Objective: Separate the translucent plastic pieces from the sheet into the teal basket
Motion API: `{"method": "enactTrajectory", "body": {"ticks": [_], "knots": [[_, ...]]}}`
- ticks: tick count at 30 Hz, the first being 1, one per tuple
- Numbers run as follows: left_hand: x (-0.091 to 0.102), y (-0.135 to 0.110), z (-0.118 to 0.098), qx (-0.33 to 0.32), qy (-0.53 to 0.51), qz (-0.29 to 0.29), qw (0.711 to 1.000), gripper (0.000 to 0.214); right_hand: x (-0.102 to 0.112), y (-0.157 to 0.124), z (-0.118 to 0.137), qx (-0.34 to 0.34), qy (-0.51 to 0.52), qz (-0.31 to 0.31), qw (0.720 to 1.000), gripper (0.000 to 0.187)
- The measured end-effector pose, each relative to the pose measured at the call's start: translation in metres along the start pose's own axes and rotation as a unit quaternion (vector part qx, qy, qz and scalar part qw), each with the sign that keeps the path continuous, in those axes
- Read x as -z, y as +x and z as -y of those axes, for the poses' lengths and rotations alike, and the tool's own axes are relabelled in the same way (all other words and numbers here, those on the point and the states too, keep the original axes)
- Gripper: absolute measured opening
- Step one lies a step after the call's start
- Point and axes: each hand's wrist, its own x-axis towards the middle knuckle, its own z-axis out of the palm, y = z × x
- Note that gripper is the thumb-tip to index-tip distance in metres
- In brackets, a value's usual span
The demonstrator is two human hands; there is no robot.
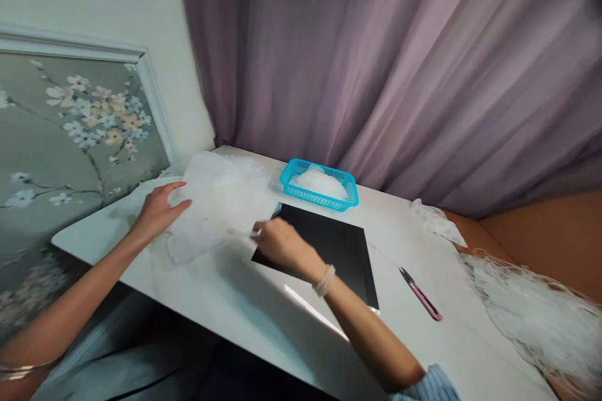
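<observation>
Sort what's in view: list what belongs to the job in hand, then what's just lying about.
Apparently part of the job:
white filmy pile, by the left hand
thin white piece, blurred, seemingly pinched by the right hand
black sheet, under that hand

Lying about, untouched:
blue basket with white contents
pink-handled snips
white strands
crumpled white wrapper

A curtain [329, 75] hangs behind the table [390, 232]. At the table's rear stands a basket [310, 198], a smaller heap [320, 183] in it. A mat [329, 247] lies before the basket; a large heap of material [226, 194] lies left of both. Scissors [421, 294] lie right of the mat, a cloth [433, 222] behind them, a bundle of strings [540, 319] farther right.
</observation>
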Motion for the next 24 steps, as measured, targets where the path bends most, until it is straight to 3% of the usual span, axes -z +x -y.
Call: {"method": "enactTrajectory", "body": {"ticks": [3,7,9,13,17,20,24], "knots": [[0.007,-0.008,0.001,-0.018,0.069,0.005,0.997,0.056,0.009,0.046,-0.046,-0.087,-0.022,-0.02,0.996,0.032],[0.011,-0.026,-0.014,-0.041,0.141,-0.016,0.989,0.053,-0.001,0.084,-0.076,-0.12,-0.041,-0.014,0.992,0.035],[0.005,-0.042,-0.028,-0.074,0.161,-0.007,0.984,0.046,-0.012,0.088,-0.08,-0.115,-0.052,-0.013,0.992,0.035],[-0.018,-0.077,-0.056,-0.161,0.176,0.076,0.968,0.031,-0.026,0.082,-0.08,-0.094,-0.074,-0.044,0.992,0.035],[-0.027,-0.086,-0.067,-0.174,0.186,0.105,0.961,0.025,-0.012,0.075,-0.076,-0.062,-0.08,-0.094,0.99,0.035],[-0.01,-0.073,-0.068,-0.164,0.175,0.104,0.965,0.033,0.012,0.072,-0.072,-0.029,-0.073,-0.159,0.984,0.028],[0.031,-0.046,-0.069,-0.129,0.146,0.074,0.978,0.039,0.046,0.069,-0.066,0.018,-0.047,-0.25,0.967,0.024]]}}
